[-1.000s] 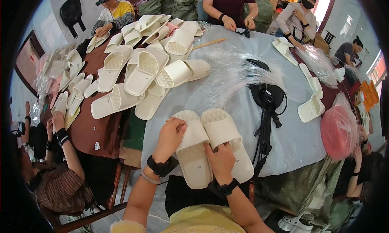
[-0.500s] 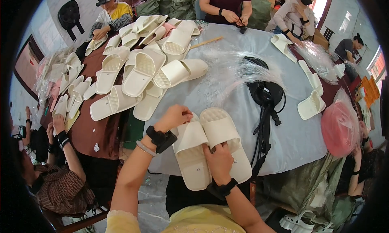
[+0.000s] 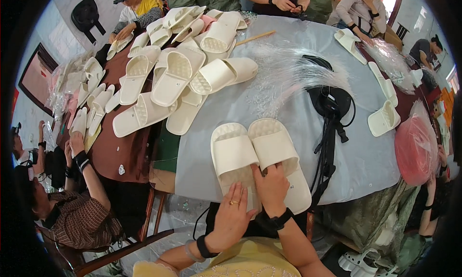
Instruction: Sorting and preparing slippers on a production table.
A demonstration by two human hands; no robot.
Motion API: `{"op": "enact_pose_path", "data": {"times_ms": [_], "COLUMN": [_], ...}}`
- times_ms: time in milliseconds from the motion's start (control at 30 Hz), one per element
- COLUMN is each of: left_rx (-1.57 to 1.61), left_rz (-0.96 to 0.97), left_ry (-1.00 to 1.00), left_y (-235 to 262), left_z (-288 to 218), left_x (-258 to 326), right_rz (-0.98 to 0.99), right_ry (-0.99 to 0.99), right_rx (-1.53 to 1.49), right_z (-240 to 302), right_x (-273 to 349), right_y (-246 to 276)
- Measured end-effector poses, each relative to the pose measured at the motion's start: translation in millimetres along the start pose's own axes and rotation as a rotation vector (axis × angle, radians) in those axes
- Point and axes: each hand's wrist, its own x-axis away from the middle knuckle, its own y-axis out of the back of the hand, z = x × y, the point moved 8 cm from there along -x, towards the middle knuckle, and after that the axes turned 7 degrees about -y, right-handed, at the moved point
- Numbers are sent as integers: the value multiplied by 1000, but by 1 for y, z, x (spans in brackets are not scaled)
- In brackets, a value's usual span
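A pair of cream slide slippers lies side by side at the table's near edge, toes pointing away from me: the left slipper (image 3: 234, 154) and the right slipper (image 3: 274, 147). My right hand (image 3: 272, 188) grips them where their inner edges meet, thumb toward the left slipper and fingers under the right one's strap. My left hand (image 3: 232, 218), a ring on one finger, rests with fingers stretched flat on the left slipper's heel area. Both wrists carry black bands.
A heap of cream slippers (image 3: 178, 74) covers the table's left part. Clear plastic strips (image 3: 293, 79) and a black strapped pouch (image 3: 329, 103) lie ahead right. Single slippers (image 3: 384, 119) and a pink plastic-wrapped bundle (image 3: 416, 149) sit farther right. Several people work around the table.
My left hand has come back from above the left slipper's toe to lie flat on its heel area. My right hand keeps hold of the pair. The view has shifted a little.
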Motion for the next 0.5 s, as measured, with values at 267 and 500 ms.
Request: {"op": "enact_pose_path", "data": {"times_ms": [267, 500], "left_rx": [-100, -56], "left_rz": [126, 63], "left_ry": [85, 86], "left_y": [-39, -30], "left_z": [14, 28], "left_x": [5, -14], "right_rz": [20, 25], "right_ry": [-7, 20], "right_rx": [-4, 24], "right_z": [4, 4], "right_x": [-3, -2], "right_y": [-2, 2]}}
